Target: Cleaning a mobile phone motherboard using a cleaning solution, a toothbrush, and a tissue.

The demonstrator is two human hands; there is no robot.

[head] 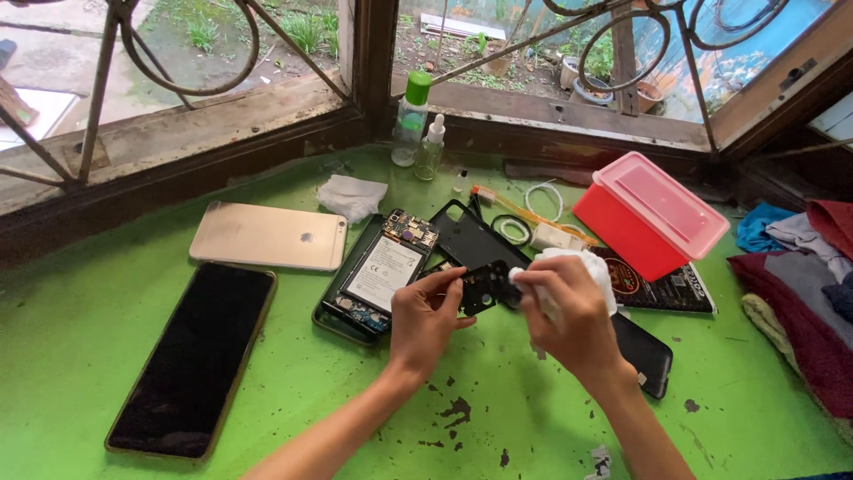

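My left hand (425, 316) pinches a small black plastic phone part (486, 286) by its left edge, just above the green table (80, 338). My right hand (569, 316) grips a crumpled white tissue (586, 267) and presses it against the right side of that part. Just left of my hands lies an opened phone (378, 276) with its battery and circuit board exposed. A black back cover (471, 238) lies behind the part.
A gold phone (269, 236) lies face down and a black-screened phone (195, 356) lies at the left. A green-capped bottle (411, 120) and a dropper bottle (430, 148) stand by the window. A red box (649, 213), a white cable (542, 197), another tissue (352, 196) and clothes (800, 284) are at the right.
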